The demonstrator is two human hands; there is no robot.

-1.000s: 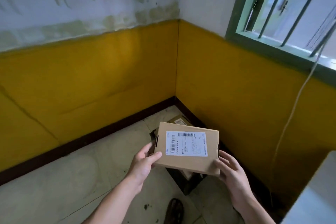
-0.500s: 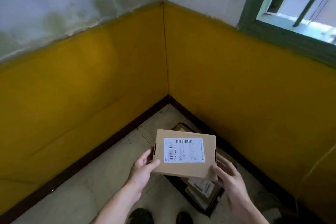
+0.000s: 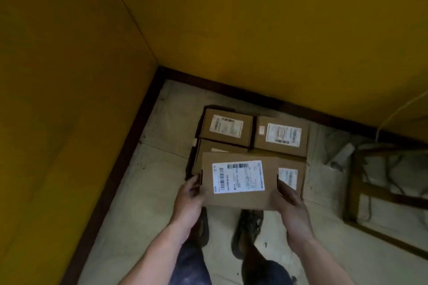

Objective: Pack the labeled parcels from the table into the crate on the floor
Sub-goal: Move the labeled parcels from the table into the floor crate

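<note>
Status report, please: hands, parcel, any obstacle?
Left hand and right hand grip the parcel at its ends. Parcel above crate, label up. Packed parcels lie beneath it.

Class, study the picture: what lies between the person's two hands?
A white-labeled cardboard parcel, gripped at its side edges by the left hand and the right hand, above the packed parcels below. The head view shows it.

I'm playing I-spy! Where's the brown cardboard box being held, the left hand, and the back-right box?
Held brown cardboard box [image 3: 238, 177], head view, white label.
Left hand [image 3: 187, 201], head view, its back.
Back-right brown cardboard box [image 3: 282, 134], head view, white label.
</note>
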